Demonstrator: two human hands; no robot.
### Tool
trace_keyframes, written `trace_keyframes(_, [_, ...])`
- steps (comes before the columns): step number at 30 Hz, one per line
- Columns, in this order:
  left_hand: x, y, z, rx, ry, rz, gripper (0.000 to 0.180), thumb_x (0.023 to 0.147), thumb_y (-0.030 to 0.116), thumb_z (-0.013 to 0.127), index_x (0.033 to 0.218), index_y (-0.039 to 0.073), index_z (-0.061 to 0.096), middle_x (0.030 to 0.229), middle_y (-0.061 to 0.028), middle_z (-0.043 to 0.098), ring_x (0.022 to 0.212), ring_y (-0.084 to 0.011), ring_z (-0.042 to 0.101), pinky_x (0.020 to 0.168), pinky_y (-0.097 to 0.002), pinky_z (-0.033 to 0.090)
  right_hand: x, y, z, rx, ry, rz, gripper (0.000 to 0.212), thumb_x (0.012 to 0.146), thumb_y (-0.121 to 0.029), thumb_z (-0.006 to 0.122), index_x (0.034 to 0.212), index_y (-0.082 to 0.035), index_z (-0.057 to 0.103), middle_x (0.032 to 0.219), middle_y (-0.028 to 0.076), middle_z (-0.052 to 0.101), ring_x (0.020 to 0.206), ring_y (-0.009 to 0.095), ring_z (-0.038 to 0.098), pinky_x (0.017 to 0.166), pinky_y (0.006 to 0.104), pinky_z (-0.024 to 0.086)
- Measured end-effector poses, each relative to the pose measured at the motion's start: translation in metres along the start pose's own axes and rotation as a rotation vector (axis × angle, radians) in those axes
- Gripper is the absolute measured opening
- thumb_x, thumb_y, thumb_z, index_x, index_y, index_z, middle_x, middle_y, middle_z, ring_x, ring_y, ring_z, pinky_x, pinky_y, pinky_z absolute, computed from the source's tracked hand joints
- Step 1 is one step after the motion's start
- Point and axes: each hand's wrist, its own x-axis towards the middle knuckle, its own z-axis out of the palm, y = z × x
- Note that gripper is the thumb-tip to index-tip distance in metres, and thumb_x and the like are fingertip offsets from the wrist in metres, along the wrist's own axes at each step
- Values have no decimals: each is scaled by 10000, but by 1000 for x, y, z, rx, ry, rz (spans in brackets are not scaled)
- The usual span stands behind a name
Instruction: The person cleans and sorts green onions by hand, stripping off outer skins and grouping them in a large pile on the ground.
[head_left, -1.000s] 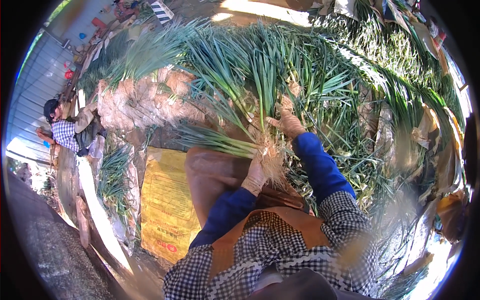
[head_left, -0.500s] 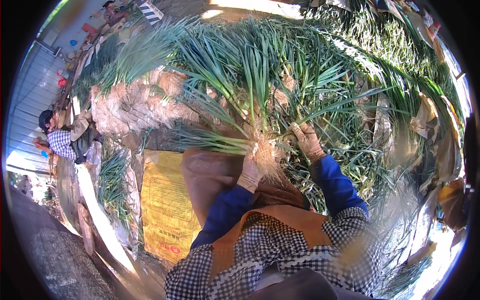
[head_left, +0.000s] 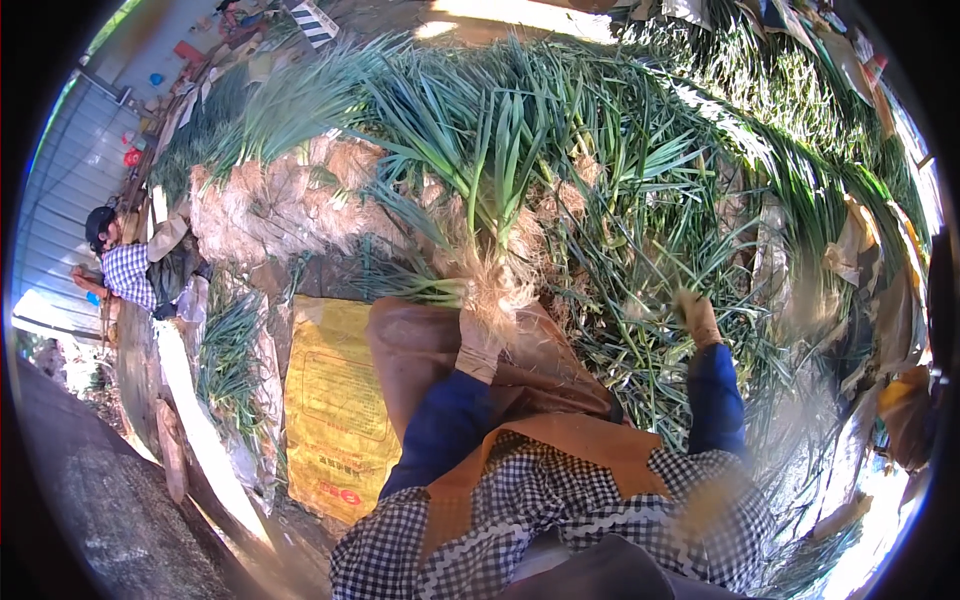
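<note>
My left hand (head_left: 481,338) is closed around the root end of a bunch of leek-like plants (head_left: 495,215), above my covered lap. Pale, stringy roots (head_left: 497,292) hang over the fingers, while the long green leaves fan away from me. A few stalks (head_left: 425,287) stick out to the left of the same bunch. Off to the right, my right hand (head_left: 698,318) is over a heap of loose green leaves (head_left: 665,375). Motion blurs its fingers, and whether a leaf is between them is not clear.
Rooted bundles (head_left: 290,215) lie in a row at the left. A yellow printed sack (head_left: 338,405) is beside my lap. Green leaves pile up at the far right (head_left: 800,150). A co-worker (head_left: 125,265) sits at the far left, near wooden beams (head_left: 190,400).
My right hand has moved away from the bunch, to the right and slightly down. My left hand has shifted a little left with the bunch, whose leaves now stand closer together.
</note>
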Motion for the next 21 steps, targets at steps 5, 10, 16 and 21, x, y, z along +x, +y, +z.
trace_keyframes(5, [-9, -1, 18, -452, 172, -251, 444, 899, 354, 352, 1218, 58, 439, 1197, -129, 491, 1018, -255, 511, 801, -373, 464, 4, -120, 39, -553, -186, -52, 522, 814, -533, 463, 933, -47, 611, 852, 171, 619, 812, 301, 595, 706, 406, 459])
trace_keyframes(10, [6, -5, 79, -384, 216, -392, 420, 896, 338, 411, 1230, 84, 432, 1210, -75, 488, 1028, -219, 511, 802, -378, 467, 69, -199, 158, 387, -438, -210, 605, 829, -530, 461, 1160, -26, 515, 1019, 138, 587, 917, 238, 538, 772, 350, 438])
trace_keyframes(16, [-24, 2, 37, -376, 246, -451, 421, 883, 365, 456, 1165, 53, 439, 926, -86, 513, 666, -126, 477, 525, -196, 433, 31, -219, 202, -118, 167, -260, 405, 848, -439, 449, 806, -61, 589, 684, 197, 588, 673, 353, 579, 608, 419, 441])
trace_keyframes(21, [-13, -10, 19, -606, 31, -280, 333, 890, 291, 456, 1093, 27, 469, 834, -65, 508, 566, -95, 462, 434, -215, 416, -33, -237, 165, -190, -65, -389, 412, 862, -420, 430, 758, -47, 571, 704, 165, 592, 625, 323, 572, 584, 412, 441])
